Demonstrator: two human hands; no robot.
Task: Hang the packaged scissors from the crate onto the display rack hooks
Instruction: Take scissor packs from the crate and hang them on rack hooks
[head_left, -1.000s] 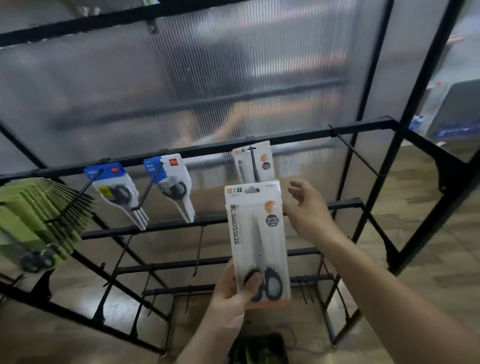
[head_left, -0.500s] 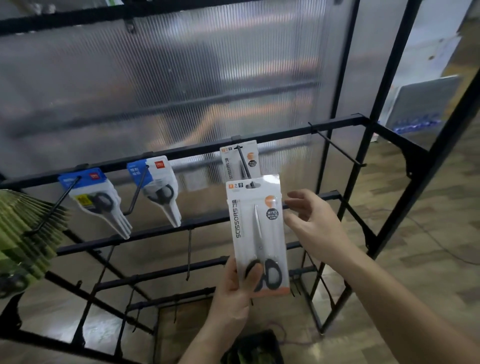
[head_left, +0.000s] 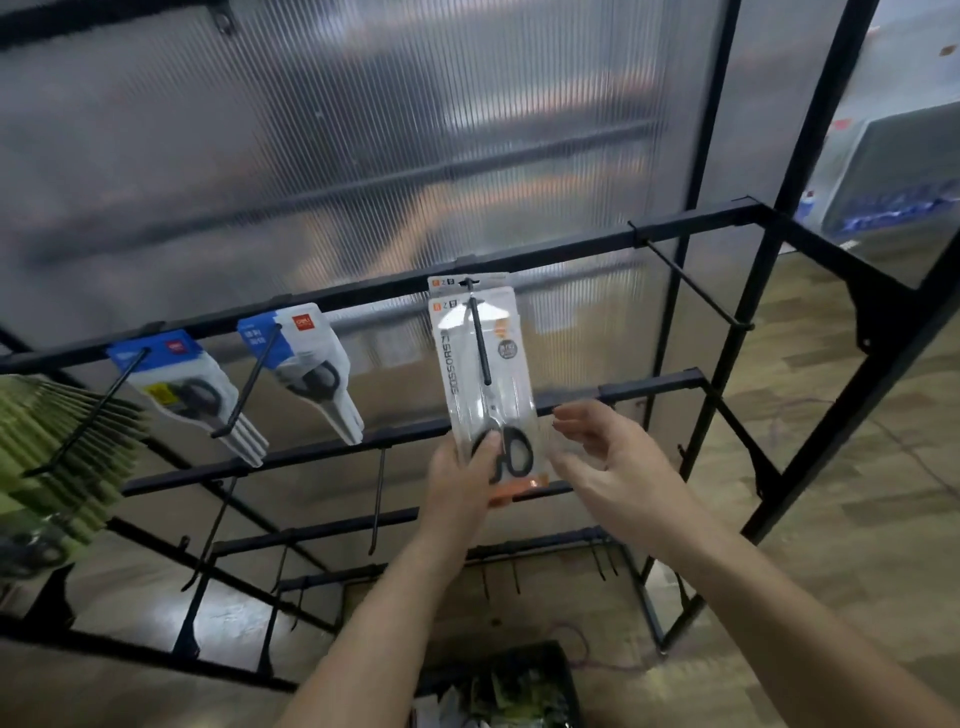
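A: Since the head view is the only one to go on, what does the left hand (head_left: 462, 483) hold?

B: Its fingers and thumb are clamped on the bottom end of a white scissors pack (head_left: 485, 384), with the thumb over the black handles. The pack rises straight up from that hand. A black hook (head_left: 480, 343) passes through the hole at its top and runs down across its front. A matching pack (head_left: 467, 283) hangs just behind it, further from the hand.

A: And the right hand (head_left: 608, 457)?

B: It sits just beside the pack, fingers apart and loosely bent, gripping nothing. Whether a fingertip grazes the pack's edge, I cannot tell.

A: What else is nearby?

B: Left of the left hand, blue-topped packs (head_left: 306, 358) hang from the same top rail (head_left: 363, 291), and beyond them is a row of green packs (head_left: 57, 441). Up and right of the right hand is an empty hook (head_left: 691, 286). Below both forearms lies the crate (head_left: 566, 680), its contents blurred.

A: Which step is this?

B: Probably the end of hanging one pack, since it looks threaded on. The next move likely calls for sliding it back against the pack behind, letting go without tugging it off, then reaching down to the crate.
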